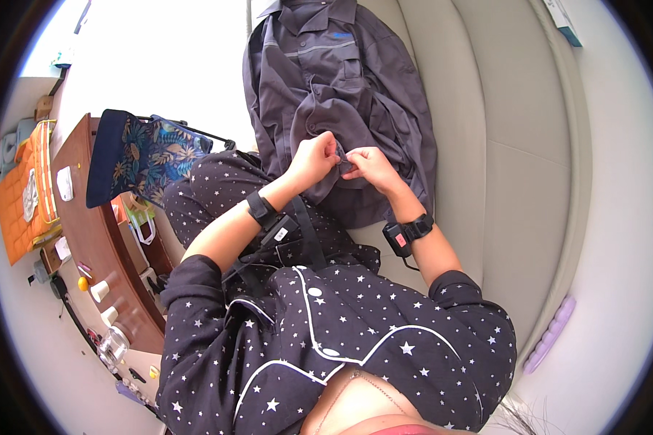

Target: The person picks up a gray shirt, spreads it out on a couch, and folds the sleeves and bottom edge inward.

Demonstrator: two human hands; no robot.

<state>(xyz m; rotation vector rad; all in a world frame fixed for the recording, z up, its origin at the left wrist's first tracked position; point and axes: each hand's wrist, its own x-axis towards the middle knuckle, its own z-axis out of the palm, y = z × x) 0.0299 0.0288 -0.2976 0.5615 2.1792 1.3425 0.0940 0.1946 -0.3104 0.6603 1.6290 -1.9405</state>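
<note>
Grey shirt (348, 101) lies face up on the pale couch (519, 167), straight ahead. Its left side sits close to the couch's edge, so a hard tug that way could make it slide off. The left hand (314, 157) pinches a little bit of the cloth, and the right hand (374, 170) pinches just beside it. That tiny pinch could slip, because there is not much to hold. The collar (305, 22) points away, and the shirt's long way runs from near to far.
</note>
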